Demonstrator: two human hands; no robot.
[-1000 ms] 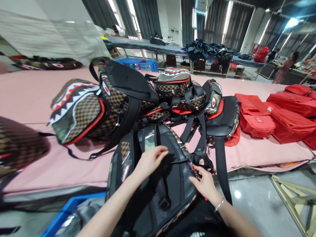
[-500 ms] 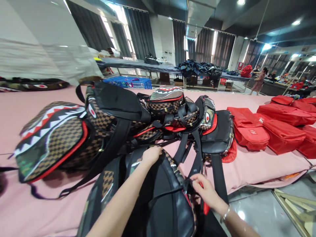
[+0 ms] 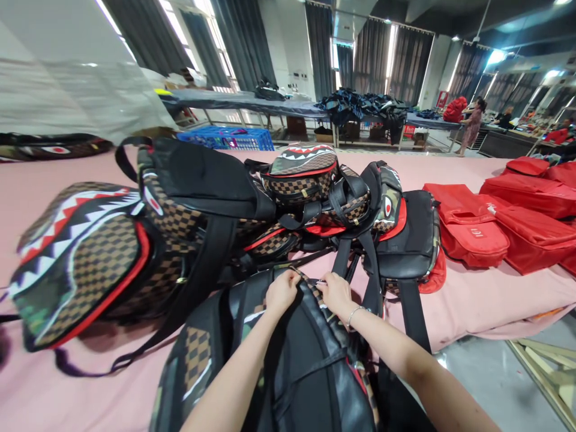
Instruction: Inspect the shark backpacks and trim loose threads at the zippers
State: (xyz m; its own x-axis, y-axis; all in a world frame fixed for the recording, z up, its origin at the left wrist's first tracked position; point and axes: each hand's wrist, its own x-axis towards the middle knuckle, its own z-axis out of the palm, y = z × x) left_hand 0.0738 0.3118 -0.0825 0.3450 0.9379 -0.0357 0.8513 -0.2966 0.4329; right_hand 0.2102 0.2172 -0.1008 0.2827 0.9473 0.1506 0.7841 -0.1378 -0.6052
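A black backpack (image 3: 315, 360) with checkered and camouflage panels lies on the pink-covered table in front of me, its black padded side up. My left hand (image 3: 283, 293) is closed on the backpack's top edge, fingers pinched. Just right of it, my right hand (image 3: 336, 295) is closed over the same edge. A thin metallic tip shows at the right fingertips; the rest of what it holds is hidden by the hand. A narrow black strap (image 3: 319, 362) crosses the backpack below my hands.
Checkered shark-mouth backpacks (image 3: 105, 258) are heaped left and ahead, their straps trailing. Red bags (image 3: 468, 225) lie on the pink cloth (image 3: 477, 306) at right. Behind are a blue crate (image 3: 225, 138), a table with dark fabric (image 3: 360, 108) and a standing person (image 3: 472, 126).
My right hand has moved up and left from the backpack's right side to its top edge, near my left hand. The red-handled tool seen at it earlier no longer shows its red.
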